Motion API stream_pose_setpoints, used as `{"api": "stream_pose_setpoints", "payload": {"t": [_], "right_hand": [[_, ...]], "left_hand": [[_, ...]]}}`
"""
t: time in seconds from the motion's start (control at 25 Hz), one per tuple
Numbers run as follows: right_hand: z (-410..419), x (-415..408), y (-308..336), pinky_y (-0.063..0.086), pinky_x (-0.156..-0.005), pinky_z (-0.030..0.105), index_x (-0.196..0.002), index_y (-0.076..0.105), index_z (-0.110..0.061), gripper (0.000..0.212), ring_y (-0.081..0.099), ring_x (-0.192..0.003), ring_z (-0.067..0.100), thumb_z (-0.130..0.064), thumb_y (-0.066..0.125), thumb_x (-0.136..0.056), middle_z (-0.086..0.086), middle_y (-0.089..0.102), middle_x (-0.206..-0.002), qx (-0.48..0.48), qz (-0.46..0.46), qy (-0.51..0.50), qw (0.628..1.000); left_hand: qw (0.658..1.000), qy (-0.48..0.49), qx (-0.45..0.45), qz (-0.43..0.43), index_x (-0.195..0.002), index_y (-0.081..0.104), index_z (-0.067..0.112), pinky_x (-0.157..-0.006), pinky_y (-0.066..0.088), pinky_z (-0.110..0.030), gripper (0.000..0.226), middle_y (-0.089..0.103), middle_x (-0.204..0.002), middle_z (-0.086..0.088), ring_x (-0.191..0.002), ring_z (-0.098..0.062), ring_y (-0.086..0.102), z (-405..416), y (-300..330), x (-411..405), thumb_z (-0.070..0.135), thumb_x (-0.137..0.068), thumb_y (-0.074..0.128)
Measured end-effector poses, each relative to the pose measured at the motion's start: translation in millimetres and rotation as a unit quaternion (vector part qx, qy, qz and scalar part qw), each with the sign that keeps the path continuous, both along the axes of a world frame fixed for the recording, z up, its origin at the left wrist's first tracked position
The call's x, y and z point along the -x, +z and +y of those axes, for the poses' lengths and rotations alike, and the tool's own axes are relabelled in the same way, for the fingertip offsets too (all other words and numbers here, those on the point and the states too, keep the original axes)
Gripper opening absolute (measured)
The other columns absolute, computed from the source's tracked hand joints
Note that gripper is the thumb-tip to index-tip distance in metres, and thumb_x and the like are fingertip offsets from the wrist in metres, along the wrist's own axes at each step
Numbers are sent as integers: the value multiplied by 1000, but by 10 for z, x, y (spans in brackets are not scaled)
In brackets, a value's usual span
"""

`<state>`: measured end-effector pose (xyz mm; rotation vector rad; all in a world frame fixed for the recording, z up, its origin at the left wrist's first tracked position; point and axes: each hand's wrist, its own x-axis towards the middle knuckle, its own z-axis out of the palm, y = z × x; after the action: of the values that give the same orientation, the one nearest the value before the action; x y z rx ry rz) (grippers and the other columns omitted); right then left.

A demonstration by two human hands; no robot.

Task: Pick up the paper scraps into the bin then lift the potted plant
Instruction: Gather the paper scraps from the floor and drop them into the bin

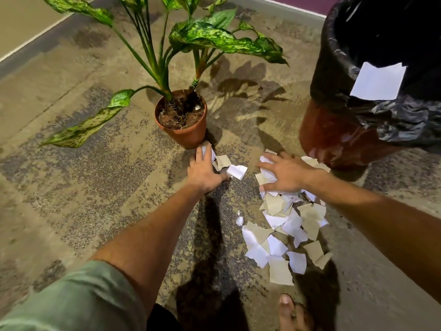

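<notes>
On the rough concrete floor (100,177), at the centre of the view, both hands are down among torn paper. The left hand (205,172) lies palm down with its fingers (200,156) stretched toward twelve o'clock, the tips on a white scrap (207,149) that touches the foot of the potted plant (182,117); they look flat and pressing rather than curled, though I cannot tell whether anything is tucked under the palm. Just at its three o'clock lie two loose scraps (235,168), one tan and one white. The right hand (287,174) is spread wide, fingers splayed toward nine o'clock, pressing on the upper end of the paper scraps (284,232), a heap of white and tan pieces that runs from under the palm toward six o'clock. The terracotta-coloured pot stands upright at twelve o'clock of the left hand, its mottled green leaves arching toward ten and one o'clock, with a small white bit on the soil. At two o'clock of the right hand stands the bin (338,134), reddish brown with a black liner (401,120) folded over its rim; one white sheet (379,82) lies over the liner's edge. A bare foot (293,311) shows at six o'clock, and a green sleeve (78,299) at seven.
</notes>
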<state>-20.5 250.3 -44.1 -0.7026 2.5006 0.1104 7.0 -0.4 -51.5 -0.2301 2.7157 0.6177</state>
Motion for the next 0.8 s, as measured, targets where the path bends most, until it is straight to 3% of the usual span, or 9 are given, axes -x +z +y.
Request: {"api": "stream_pose_setpoints", "payload": {"t": [0.24,0.44,0.56,0.68,0.8], "right_hand": [[481,-262,-91,20,-111,55,-150,9,-40,88,16,-143,34,-86,26,-76,-12,1,-161,-12,32,-110,993],[552,-688,-90,18,-111,63,-152,9,-36,84,4,-147,30,-80,27,-82,-10,-4,-162,30,-1,-231,972],[496,-963,-45,19,-111,62,-151,11,-38,78,3,-147,27,-76,32,-85,-9,-2,-161,26,-19,-232,972],[589,-984,149,22,-114,48,-149,20,-39,74,15,-146,21,-71,43,-86,-7,15,-160,124,-81,-209,967],[864,-805,407,36,-107,36,-144,38,-34,69,43,-131,18,-63,56,-84,-1,41,-149,237,-41,-259,935]], "left_hand": [[999,-38,8,-16,-153,5,26,-119,8,-52,102,-3,-162,0,-146,-40,-5,164,-92,88,62,-78,64],[994,-113,-5,-3,-153,12,20,-119,6,-49,92,-3,-162,-3,-147,-36,-8,391,-127,-54,49,-84,65],[983,-178,-32,-16,-153,10,17,-119,7,-45,89,-1,-162,-3,-147,-32,-10,576,-112,-214,41,-87,64],[963,-253,-91,-19,-150,26,19,-117,18,-37,74,18,-160,-5,-148,-24,6,798,-31,-375,30,-88,63],[939,-300,-165,15,-125,63,21,-103,36,-19,44,39,-151,-1,-132,-17,45,894,119,-454,15,-82,65]]}}
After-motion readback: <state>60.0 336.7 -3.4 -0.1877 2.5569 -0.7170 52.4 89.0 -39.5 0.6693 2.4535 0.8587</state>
